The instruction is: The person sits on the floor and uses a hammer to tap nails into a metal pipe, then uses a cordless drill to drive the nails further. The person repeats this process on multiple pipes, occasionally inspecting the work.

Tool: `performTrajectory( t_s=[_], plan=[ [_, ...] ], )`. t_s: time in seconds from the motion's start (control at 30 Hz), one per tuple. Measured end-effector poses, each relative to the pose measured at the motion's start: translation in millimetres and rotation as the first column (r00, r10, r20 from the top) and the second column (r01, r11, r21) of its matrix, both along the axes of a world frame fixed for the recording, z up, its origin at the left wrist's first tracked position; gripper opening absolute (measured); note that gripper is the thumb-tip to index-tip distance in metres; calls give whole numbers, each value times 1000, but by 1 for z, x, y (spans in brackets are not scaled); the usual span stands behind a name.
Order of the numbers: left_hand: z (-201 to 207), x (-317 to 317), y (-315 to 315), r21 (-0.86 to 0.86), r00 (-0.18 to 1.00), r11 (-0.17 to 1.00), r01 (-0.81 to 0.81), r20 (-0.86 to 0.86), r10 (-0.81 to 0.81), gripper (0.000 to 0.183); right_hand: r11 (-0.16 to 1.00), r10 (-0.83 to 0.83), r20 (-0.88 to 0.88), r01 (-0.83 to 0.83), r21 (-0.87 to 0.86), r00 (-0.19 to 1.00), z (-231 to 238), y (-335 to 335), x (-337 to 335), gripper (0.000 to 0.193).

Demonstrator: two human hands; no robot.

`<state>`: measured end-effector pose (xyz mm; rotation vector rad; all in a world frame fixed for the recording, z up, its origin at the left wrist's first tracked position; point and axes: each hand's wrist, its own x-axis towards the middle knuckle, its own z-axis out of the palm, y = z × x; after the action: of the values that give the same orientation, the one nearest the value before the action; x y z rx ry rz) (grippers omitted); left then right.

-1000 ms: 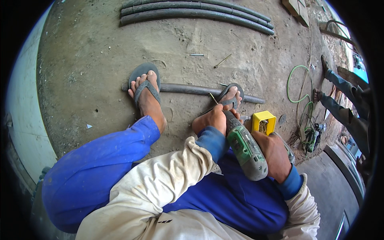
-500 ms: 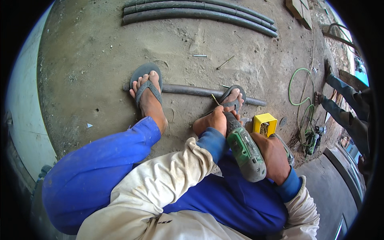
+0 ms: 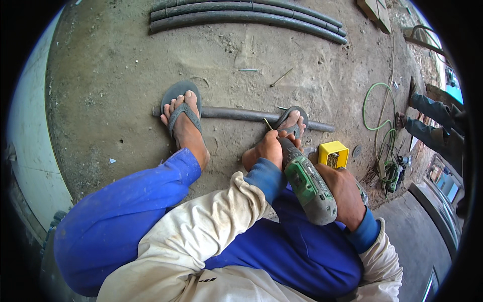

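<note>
My right hand (image 3: 344,194) is wrapped around the handle of a green and black cordless drill (image 3: 308,183), whose nose points away from me and to the left. At the drill's front end my left hand (image 3: 270,150) has its fingers closed around the nose. A thin gold-coloured bit (image 3: 267,124) sticks out just beyond those fingers, its tip over a dark pipe (image 3: 236,114). That pipe lies crosswise on the ground, with my sandalled left foot (image 3: 184,113) on it and my right foot (image 3: 292,122) against it. My fingers hide the chuck.
A yellow box (image 3: 333,147) with small metal pieces sits right of the drill. Several dark pipes (image 3: 246,19) lie at the far side. A metal rod (image 3: 248,70) and a long thin bit (image 3: 281,77) rest on the dirt. Right are a green cable (image 3: 370,108) and another person's legs (image 3: 430,128).
The drill and my left hand have shifted very slightly, and the whole view has moved a little. Both hands keep their hold on the drill.
</note>
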<state>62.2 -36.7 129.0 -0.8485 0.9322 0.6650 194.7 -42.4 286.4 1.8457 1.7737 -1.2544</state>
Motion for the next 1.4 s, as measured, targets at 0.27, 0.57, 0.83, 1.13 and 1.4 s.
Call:
performTrajectory(
  t_s=[0.27,0.57,0.83,1.13,1.4],
  plan=[
    [-4,1,4,-30,999,999,36,-15,-37,20,1000,-13,-28,13,3,1000,-7,1,2,37],
    [-10,2,2,-82,1000,996,-24,14,25,18,1000,14,4,-14,3,1000,-8,1,3,35],
    [-18,2,2,-99,999,994,-35,13,37,19,1000,21,1,-21,5,1000,-13,2,1,33],
    [-23,0,1,-71,1000,997,-23,0,23,19,998,64,1,-64,20,998,-16,4,2,32],
    [-30,-4,-6,-119,1000,992,-30,-14,28,23,989,143,87,-145,25,986,-13,5,-2,28]
  ],
)
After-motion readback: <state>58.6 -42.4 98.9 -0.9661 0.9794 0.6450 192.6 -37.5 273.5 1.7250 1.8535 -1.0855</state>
